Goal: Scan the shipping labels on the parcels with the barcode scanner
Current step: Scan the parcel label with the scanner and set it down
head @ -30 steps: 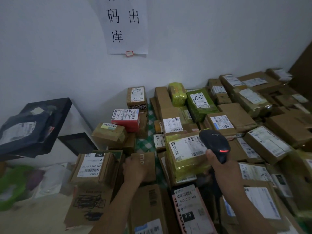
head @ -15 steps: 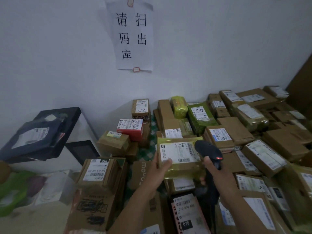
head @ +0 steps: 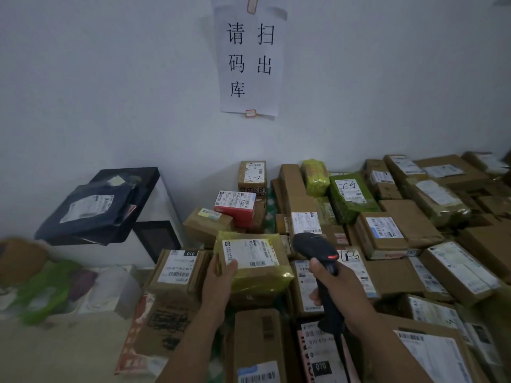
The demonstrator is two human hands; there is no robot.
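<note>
My left hand grips the left side of a parcel wrapped in yellow tape, lifted above the pile with its white shipping label facing up. My right hand is closed around the handle of a black barcode scanner, whose head sits just right of the parcel with a red light showing. Many more labelled cardboard parcels cover the surface around and behind both hands.
A white wall with a paper sign rises behind the pile. To the left stands a black-and-white cabinet with a dark mailer bag on top. Plastic bags lie at lower left. A red box sits mid-pile.
My left hand left the brown box, took hold of the yellow-taped parcel and lifted it up and to the left. The scanner stayed just to the parcel's right. The camera tilted upward.
</note>
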